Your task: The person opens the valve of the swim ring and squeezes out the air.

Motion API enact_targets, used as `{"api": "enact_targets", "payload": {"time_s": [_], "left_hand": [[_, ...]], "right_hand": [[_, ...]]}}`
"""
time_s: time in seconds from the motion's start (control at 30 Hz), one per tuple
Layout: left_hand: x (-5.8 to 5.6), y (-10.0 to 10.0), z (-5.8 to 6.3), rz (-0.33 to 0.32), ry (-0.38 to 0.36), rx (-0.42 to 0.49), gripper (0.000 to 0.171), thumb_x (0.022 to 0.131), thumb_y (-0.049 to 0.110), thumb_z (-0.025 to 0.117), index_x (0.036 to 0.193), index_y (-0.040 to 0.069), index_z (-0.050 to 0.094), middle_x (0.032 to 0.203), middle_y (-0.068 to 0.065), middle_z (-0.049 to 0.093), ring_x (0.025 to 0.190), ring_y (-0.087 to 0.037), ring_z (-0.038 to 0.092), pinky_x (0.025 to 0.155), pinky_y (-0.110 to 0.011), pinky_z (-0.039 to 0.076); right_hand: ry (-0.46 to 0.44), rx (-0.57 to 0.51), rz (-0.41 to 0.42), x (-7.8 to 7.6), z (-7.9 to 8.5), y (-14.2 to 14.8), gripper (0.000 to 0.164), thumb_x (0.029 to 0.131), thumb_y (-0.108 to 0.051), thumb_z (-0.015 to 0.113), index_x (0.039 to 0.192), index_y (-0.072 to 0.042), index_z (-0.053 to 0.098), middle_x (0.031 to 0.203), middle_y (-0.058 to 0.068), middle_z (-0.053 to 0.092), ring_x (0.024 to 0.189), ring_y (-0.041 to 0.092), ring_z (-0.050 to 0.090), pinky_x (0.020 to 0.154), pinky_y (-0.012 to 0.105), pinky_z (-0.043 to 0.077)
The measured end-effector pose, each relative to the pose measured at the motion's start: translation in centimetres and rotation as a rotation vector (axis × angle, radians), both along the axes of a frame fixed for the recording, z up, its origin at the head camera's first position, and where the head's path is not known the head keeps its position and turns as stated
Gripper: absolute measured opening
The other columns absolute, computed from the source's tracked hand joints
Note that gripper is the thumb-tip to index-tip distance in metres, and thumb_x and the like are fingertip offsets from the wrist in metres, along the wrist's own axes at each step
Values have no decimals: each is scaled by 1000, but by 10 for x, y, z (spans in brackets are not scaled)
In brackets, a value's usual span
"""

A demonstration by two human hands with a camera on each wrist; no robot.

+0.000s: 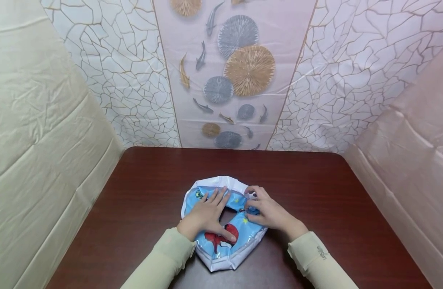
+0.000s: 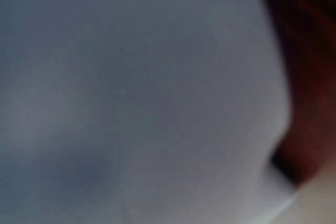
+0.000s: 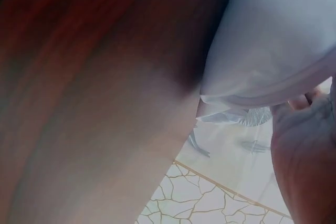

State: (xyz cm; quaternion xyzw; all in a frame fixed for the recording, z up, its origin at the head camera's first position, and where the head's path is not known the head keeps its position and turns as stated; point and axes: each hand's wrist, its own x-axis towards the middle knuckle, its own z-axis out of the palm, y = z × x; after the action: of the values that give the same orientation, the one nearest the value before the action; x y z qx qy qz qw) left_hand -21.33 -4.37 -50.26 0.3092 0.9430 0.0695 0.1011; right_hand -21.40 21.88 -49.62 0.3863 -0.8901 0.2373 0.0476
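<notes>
A blue and white inflatable swim ring (image 1: 250, 235), soft and creased, lies on the table with red cartoon figures and yellow stars on its top. My left hand (image 1: 207, 214) is spread flat across its left side, fingers straight, thumb over the red figure. At the ring's right side, my right hand (image 1: 266, 210) has bent fingers that pinch the blue plastic; the pinched spot is partly hidden under them. Close up and blurred, the ring's pale side (image 2: 184, 93) fills most of the left wrist view. In the right wrist view its white side (image 3: 268, 45) stands beside my right palm (image 3: 304, 156).
The dark red wooden table (image 1: 152, 172) extends around the ring on all sides. A patterned cloth backdrop (image 1: 221, 60) hangs behind the far edge. Pale cloth walls (image 1: 37, 140) border the left and right sides.
</notes>
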Motion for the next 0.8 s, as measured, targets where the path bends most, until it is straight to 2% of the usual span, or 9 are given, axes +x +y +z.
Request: {"api": "enact_targets", "payload": {"time_s": [0.2, 0.43, 0.5, 0.6, 0.67, 0.8], "left_hand": [[1, 2, 2, 3, -10, -53, 139, 59, 99, 52, 163, 19, 6, 169, -2, 1, 155, -28, 5, 122, -53, 10], [4, 4, 9, -6, -3, -103, 135, 60, 98, 54, 163, 17, 16, 169, -3, 8, 154, -27, 8, 122, -53, 11], [5, 5, 11, -6, -3, -117, 135, 60, 98, 54, 163, 17, 17, 169, -3, 9, 154, -27, 8, 122, -52, 11], [5, 6, 12, -1, 3, -134, 136, 59, 98, 54, 162, 18, 19, 169, -3, 9, 154, -25, 9, 122, -52, 11], [4, 6, 11, 1, 11, -144, 136, 58, 99, 53, 162, 19, 19, 169, -2, 10, 154, -25, 9, 122, -52, 11], [3, 6, 10, 3, 15, -148, 135, 58, 100, 52, 162, 19, 20, 169, -2, 10, 154, -25, 9, 122, -52, 11]], "right_hand": [[-86, 18, -1, -1, 1, -1, 11, 92, -22, 74, 101, -19, 69, 140, 8, 53, 122, 21, 54, 102, 42, 49], [-171, 28, 18, -3, -3, -2, 11, 94, -20, 72, 105, -18, 69, 139, 3, 61, 113, 13, 59, 98, 37, 52], [-181, 29, 18, -4, -4, -2, 18, 95, -21, 72, 112, -16, 70, 132, 0, 65, 106, 10, 60, 93, 33, 54], [-180, 27, 22, -5, -5, -3, 31, 95, -20, 72, 124, -12, 68, 114, -5, 70, 94, 7, 60, 83, 28, 54], [-175, 24, 23, -6, -5, -3, 39, 94, -20, 73, 131, -10, 65, 102, -10, 68, 89, 6, 59, 80, 27, 53], [-176, 24, 24, -8, -6, -2, 42, 94, -18, 72, 135, -9, 63, 95, -15, 64, 85, 5, 58, 78, 26, 52]]}}
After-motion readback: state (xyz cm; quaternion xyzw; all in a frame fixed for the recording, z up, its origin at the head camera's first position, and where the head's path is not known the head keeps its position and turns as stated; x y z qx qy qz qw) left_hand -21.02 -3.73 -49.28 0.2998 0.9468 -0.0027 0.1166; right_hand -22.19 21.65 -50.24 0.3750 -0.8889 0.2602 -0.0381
